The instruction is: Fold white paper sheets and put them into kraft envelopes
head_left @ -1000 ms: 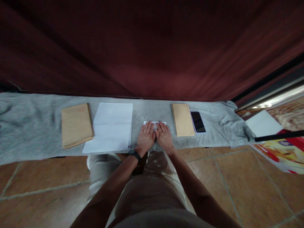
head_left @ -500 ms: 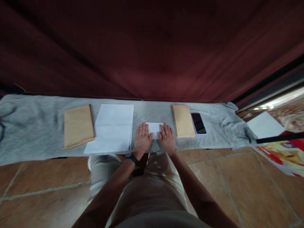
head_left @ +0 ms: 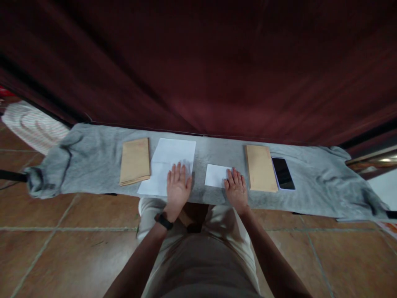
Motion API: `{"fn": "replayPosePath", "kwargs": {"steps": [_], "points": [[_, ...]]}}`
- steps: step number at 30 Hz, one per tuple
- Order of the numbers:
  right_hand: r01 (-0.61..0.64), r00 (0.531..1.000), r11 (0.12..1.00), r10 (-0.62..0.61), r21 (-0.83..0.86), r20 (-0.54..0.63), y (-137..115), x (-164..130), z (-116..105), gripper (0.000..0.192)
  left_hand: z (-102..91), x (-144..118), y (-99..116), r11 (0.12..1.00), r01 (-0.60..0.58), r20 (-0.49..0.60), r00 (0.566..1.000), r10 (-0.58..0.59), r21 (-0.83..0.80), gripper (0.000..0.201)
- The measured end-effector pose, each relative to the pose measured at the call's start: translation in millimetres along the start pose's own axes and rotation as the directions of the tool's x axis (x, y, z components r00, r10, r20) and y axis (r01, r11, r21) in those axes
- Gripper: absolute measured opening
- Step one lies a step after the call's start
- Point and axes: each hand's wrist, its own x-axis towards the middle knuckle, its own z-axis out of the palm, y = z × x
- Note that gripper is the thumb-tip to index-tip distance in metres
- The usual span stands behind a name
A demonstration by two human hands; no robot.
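A small folded white paper (head_left: 215, 175) lies on the grey cloth (head_left: 93, 161). My right hand (head_left: 235, 188) rests flat with its fingertips on that paper's right edge. My left hand (head_left: 177, 186), with a black band on the wrist, lies flat with fingers spread on the lower right part of a large white sheet (head_left: 169, 163). Left of the sheet sits a stack of brown envelopes (head_left: 135, 161). Right of the folded paper lies another brown envelope (head_left: 260, 167), with a black phone (head_left: 283, 174) beside it.
A dark red curtain (head_left: 198, 66) hangs behind the cloth. The floor is brown tile (head_left: 62, 248). A striped fabric (head_left: 34, 126) lies at the far left. My legs in light trousers (head_left: 201, 248) fill the lower middle.
My hands were together pressing the folded paper; they have parted. The left hand moved left onto the large sheet, the right stays at the folded paper's edge. The view has shifted left.
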Motion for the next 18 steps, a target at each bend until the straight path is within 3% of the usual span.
{"fn": "replayPosePath", "kwargs": {"steps": [2, 4, 8, 9, 12, 18], "points": [[-0.002, 1.0, 1.0, 0.002, 0.003, -0.004, 0.4, -0.4, 0.9, 0.054, -17.6, 17.5, -47.6, 0.984, 0.178, -0.097, 0.98, -0.175, 0.026, 0.063], [0.0, 1.0, 1.0, 0.0, 0.0, -0.008, 0.8, -0.6, 1.6, 0.054, -32.4, 32.1, -98.7, 0.916, 0.396, -0.138, 0.912, -0.386, 0.059, 0.069], [0.006, 1.0, 1.0, -0.006, -0.01, -0.012, 1.2, -0.5, 1.7, 0.053, -47.7, 41.1, -178.3, 0.712, 0.686, -0.067, 0.725, -0.685, 0.147, 0.075], [0.005, 1.0, 1.0, -0.005, -0.012, -0.01, 1.2, -0.4, 1.4, 0.053, -48.6, 39.5, -189.5, 0.698, 0.699, -0.021, 0.709, -0.705, 0.156, 0.078], [0.002, 1.0, 1.0, -0.002, -0.021, 0.007, 0.9, 0.0, -0.2, 0.054, -47.6, 32.0, -203.0, 0.706, 0.683, 0.022, 0.716, -0.698, 0.19, 0.084], [-0.002, 1.0, 1.0, 0.002, -0.015, 0.007, 0.6, 0.4, -1.1, 0.053, -47.1, 31.6, -200.0, 0.706, 0.652, -0.028, 0.74, -0.672, 0.276, 0.078]]}}
